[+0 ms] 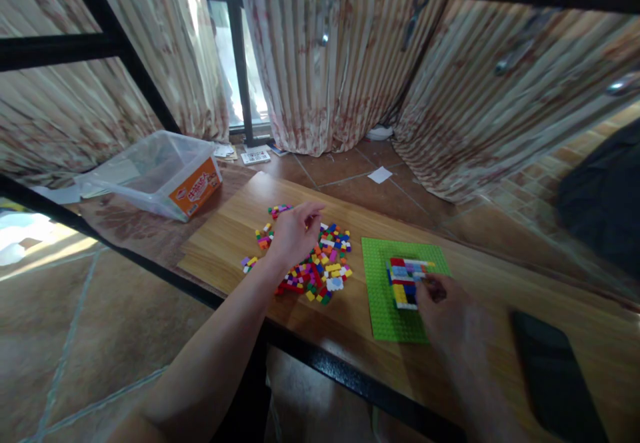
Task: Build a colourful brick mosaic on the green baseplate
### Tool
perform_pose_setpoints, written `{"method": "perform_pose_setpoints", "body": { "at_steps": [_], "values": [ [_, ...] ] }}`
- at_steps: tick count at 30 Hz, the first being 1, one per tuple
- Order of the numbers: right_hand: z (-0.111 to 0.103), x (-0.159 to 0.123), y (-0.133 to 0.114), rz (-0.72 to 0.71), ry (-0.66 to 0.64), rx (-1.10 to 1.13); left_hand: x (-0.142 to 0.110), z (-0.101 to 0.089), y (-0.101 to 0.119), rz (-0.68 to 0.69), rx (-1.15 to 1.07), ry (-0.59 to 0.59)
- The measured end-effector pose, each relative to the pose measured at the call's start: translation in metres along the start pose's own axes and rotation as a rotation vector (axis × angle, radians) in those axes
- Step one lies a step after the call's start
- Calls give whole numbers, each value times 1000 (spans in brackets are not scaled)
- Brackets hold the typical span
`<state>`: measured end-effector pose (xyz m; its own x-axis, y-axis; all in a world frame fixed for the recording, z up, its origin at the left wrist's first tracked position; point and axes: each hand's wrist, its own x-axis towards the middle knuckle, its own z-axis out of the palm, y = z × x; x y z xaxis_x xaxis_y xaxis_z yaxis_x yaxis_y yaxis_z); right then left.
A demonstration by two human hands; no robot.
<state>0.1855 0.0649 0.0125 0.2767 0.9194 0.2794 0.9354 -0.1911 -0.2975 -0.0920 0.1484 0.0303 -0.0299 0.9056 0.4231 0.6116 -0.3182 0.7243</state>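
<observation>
Loose toy bricks [315,283] of many colours lie in a spread pile on the wooden table. My left hand [297,229] is over the far part of this pile, with its fingers bent and drawn together; anything between the fingertips is hidden. A flat green baseplate [373,296] lies to the right of the pile. On it stands a layered build of toy bricks [403,283] in red, light blue, yellow, white and dark blue. At the build's right edge, my right hand [447,299] has its fingers closed on a brick; whether that brick is attached, I cannot tell.
A dark phone [555,363] lies at the right of the wooden table [330,349]. Beyond the left end stands a clear plastic box [150,169] with an orange label. A black metal bar [350,376] runs along the near edge. Striped curtains [335,69] hang behind.
</observation>
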Motion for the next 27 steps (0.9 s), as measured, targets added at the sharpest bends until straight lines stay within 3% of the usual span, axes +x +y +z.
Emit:
{"method": "perform_pose_setpoints", "body": {
  "at_steps": [4, 7, 10, 19, 27],
  "values": [
    [3, -7, -19, -229, 111, 162, 0, -2, 1, -11, -4, 8],
    [10, -19, -43, -422, -24, 362, 1, -5, 2, -15, 8, 26],
    [20, -31, -63, -527, -154, 427, 1, -6, 2, -16, 10, 26],
    [41, -38, -78, -556, -229, 415, 0, -4, 0, 11, 8, 4],
    [36, -36, -82, -533, -198, 463, -1, 0, -2, 41, 5, -40]
  ]
}}
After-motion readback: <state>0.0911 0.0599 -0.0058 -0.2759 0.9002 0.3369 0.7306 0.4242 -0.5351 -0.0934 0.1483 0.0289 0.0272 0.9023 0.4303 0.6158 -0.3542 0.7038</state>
